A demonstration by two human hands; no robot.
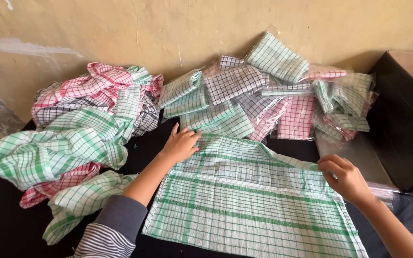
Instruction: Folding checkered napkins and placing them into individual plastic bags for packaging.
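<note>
A green-and-white checked cloth (244, 210) lies spread on the dark table, its far part folded toward me. My left hand (181, 143) presses on the cloth's far left corner, fingers bent. At the right end of the fold, my right hand (344, 177) pinches the cloth's edge between thumb and fingers.
A loose heap of green, red and grey checked cloths (82, 134) sits at the left. Folded cloths in clear plastic bags (264, 95) are piled against the yellow wall. A dark open box (402, 119) stands at the right, with empty clear bags (359, 153) beside it.
</note>
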